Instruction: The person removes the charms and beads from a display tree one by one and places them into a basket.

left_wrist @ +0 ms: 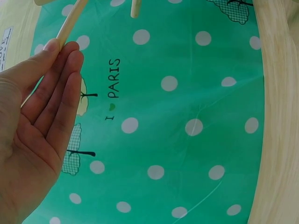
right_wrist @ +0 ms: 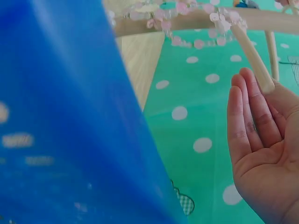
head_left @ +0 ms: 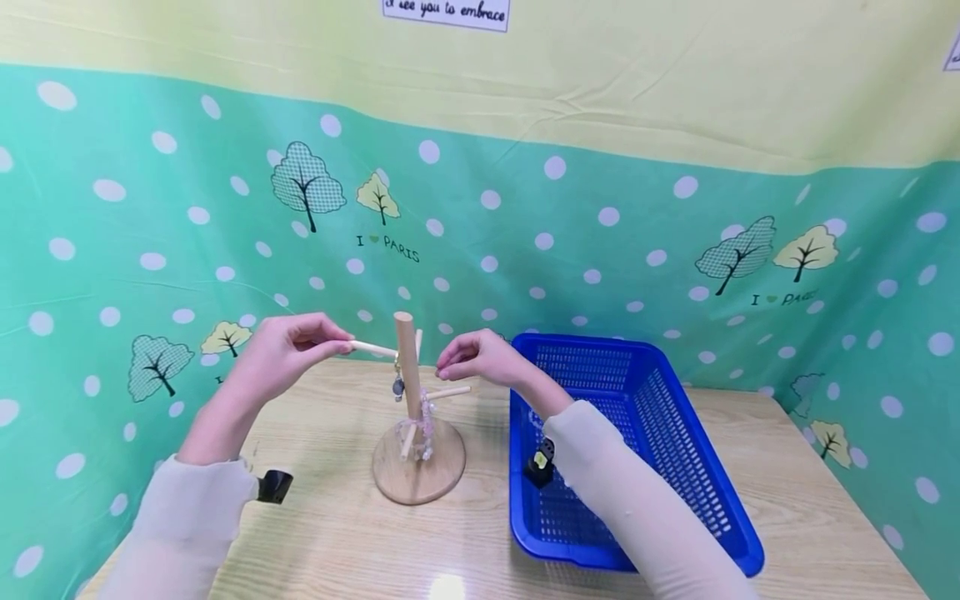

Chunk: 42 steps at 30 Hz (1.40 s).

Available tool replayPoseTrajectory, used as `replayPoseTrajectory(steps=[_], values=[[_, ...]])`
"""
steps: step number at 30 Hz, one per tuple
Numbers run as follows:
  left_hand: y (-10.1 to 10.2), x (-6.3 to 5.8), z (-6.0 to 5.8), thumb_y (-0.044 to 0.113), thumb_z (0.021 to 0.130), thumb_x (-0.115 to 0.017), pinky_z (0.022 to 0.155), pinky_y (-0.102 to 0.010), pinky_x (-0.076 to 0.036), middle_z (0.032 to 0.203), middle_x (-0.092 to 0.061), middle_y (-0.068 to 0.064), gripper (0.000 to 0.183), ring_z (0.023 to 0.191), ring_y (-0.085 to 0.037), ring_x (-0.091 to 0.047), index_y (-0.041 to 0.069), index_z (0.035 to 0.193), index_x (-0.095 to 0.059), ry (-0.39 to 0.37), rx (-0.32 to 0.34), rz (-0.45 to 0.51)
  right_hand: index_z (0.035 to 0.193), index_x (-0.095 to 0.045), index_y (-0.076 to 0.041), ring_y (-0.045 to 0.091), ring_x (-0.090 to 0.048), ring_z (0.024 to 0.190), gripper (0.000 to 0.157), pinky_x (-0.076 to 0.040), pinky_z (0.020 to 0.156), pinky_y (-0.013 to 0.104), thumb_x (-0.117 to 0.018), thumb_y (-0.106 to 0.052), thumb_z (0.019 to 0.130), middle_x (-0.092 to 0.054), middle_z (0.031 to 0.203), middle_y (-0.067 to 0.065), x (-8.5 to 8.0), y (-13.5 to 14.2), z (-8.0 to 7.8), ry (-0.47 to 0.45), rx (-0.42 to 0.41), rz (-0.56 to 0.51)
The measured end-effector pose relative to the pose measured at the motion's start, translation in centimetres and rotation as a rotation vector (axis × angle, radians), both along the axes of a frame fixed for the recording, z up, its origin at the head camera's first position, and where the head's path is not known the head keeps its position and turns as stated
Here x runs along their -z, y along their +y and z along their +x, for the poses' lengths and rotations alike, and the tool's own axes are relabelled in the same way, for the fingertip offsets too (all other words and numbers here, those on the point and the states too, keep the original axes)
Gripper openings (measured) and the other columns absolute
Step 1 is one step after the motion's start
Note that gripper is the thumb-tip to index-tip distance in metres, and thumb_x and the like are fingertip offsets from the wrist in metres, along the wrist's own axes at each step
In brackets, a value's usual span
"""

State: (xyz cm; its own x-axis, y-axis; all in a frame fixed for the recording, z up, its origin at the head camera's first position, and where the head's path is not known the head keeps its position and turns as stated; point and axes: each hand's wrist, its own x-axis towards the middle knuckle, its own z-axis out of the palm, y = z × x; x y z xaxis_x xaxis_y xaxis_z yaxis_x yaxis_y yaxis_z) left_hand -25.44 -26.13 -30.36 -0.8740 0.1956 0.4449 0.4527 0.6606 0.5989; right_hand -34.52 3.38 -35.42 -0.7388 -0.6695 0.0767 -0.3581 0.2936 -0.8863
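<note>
A wooden jewelry stand (head_left: 409, 367), with an upright post, several pegs and a round base (head_left: 390, 475), stands on the table. My left hand (head_left: 288, 350) pinches the tip of its upper left peg (head_left: 372, 348) between thumb and fingers. From that peg, close to the post, hangs a piece with a dark charm (head_left: 398, 387). Pink and clear beaded bracelets (head_left: 427, 425) hang around the lower pegs. My right hand (head_left: 480, 357) hovers right of the post, above the right peg (head_left: 452, 392). In the right wrist view its fingers (right_wrist: 238, 121) are extended, its thumb partly hidden.
A blue plastic basket (head_left: 652, 358) stands on the table (head_left: 315, 533) at the right, under my right forearm, with some beaded items inside. Behind the table hangs a green and yellow curtain (head_left: 480, 225) with dots and trees.
</note>
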Motion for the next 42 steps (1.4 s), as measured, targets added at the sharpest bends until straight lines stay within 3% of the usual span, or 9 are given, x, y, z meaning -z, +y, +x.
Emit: replayPoseTrajectory(steps=[7,20,29,42], values=[[0.1,-0.3,0.2,0.014,0.088,-0.076,0.062,-0.018,-0.049,0.086,-0.075,-0.009,0.007,0.07,0.003,-0.063,0.009,0.094,-0.076,-0.008,0.015,0.015,0.11,-0.069,0.005,0.008,-0.071,0.088,0.021,-0.058,0.088,0.03,-0.071,-0.002,0.09,-0.075,0.105,0.018,0.1,-1.2,0.4,-0.047,-0.066,0.006],[0.0,0.1,0.4,0.015,0.089,-0.075,0.062,-0.019,-0.049,0.088,-0.075,-0.01,0.008,0.07,0.002,-0.062,0.01,0.095,-0.076,-0.027,0.009,0.017,0.118,-0.063,0.01,0.02,-0.072,0.102,0.027,-0.056,0.093,0.028,-0.066,0.003,0.092,-0.07,0.116,0.025,0.2,-1.8,0.5,-0.091,-0.188,0.061],[0.1,-0.1,0.1,0.017,0.09,-0.075,0.062,-0.019,-0.048,0.084,-0.075,-0.002,0.007,0.069,0.0,-0.063,0.012,0.094,-0.076,-0.017,0.005,0.005,0.107,-0.071,0.005,0.004,-0.067,0.085,0.017,-0.054,0.081,0.019,-0.069,-0.003,0.092,-0.075,0.104,0.018,-0.9,-1.6,0.6,-0.003,-0.186,0.146],[0.1,0.2,0.0,0.017,0.09,-0.075,0.063,-0.02,-0.05,0.086,-0.075,-0.008,0.006,0.07,-0.001,-0.065,0.012,0.094,-0.076,-0.018,0.004,-0.005,0.104,-0.071,0.005,0.004,-0.063,0.08,0.014,-0.052,0.076,0.018,-0.067,-0.002,0.093,-0.074,0.098,0.014,-1.4,-0.4,0.5,-0.002,-0.217,0.191]])
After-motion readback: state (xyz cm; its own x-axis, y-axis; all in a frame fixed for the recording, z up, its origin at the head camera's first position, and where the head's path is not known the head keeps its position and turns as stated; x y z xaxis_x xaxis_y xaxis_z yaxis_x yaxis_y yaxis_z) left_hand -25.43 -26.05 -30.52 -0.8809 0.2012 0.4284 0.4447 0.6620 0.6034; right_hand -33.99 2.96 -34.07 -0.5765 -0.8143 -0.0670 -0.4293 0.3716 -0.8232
